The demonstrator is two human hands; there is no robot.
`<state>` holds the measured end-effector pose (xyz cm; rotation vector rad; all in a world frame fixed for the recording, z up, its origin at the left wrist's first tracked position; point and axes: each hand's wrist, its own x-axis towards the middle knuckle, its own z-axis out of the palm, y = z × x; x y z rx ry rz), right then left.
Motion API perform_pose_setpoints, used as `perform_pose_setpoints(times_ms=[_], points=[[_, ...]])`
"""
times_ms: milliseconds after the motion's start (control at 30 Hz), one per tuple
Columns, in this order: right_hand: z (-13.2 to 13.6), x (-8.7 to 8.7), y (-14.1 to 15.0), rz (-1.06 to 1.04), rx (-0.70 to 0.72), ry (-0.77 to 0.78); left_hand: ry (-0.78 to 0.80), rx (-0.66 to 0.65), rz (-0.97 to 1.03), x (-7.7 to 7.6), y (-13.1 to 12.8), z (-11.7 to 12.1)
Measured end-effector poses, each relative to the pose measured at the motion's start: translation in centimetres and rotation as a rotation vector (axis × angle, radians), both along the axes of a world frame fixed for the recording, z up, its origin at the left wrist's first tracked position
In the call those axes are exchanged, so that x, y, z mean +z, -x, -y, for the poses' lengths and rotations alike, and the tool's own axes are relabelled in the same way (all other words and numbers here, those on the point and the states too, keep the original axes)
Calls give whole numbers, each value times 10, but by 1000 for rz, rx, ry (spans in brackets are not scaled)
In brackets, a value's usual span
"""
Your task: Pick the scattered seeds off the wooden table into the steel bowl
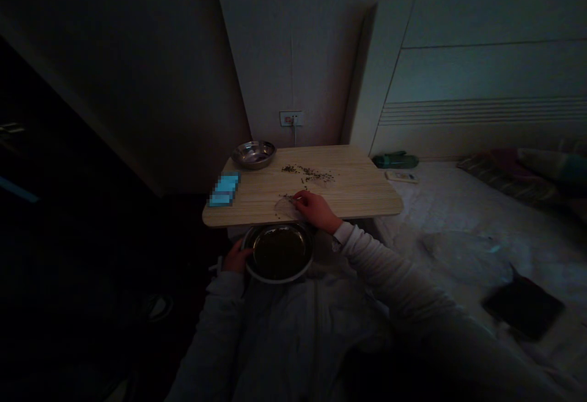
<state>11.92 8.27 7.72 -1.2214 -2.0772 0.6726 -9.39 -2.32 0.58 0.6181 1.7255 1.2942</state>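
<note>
My left hand [236,258] grips the left rim of a round metal basin [279,280] held at my lap, just below the table's near edge. Dark contents [279,252] cover the basin's bottom; their kind is too dim to tell. Over the near part of the small wooden table [358,182], my right hand [316,209] is closed in a pinch. What its fingertips hold is too small and dark to name. A faint thin outline, perhaps clear plastic, shows beside them. Small dark grains [316,174] lie scattered across the middle of the tabletop, with a few near my fingertips.
A shiny metal bowl [237,157] stands at the table's back left corner. Before it lies a blurred-out blue screen [224,190]. On the bed at right are a green bottle [397,160], a pale flat object [402,177] and a black item [525,305]. A wall socket [288,119] is behind.
</note>
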Motion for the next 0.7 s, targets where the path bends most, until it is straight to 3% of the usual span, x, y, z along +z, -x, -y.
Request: perform_pose_setpoints(times_ms=[300,500,700], points=[[16,-7,-15,-25,-16,38,72,26,-49,7,-4,1],[5,-9,-10,32,-84,3,67,59,-75,12,-5,2],[-3,-1,15,82,-4,-2,57,62,-112,-2,10,2]])
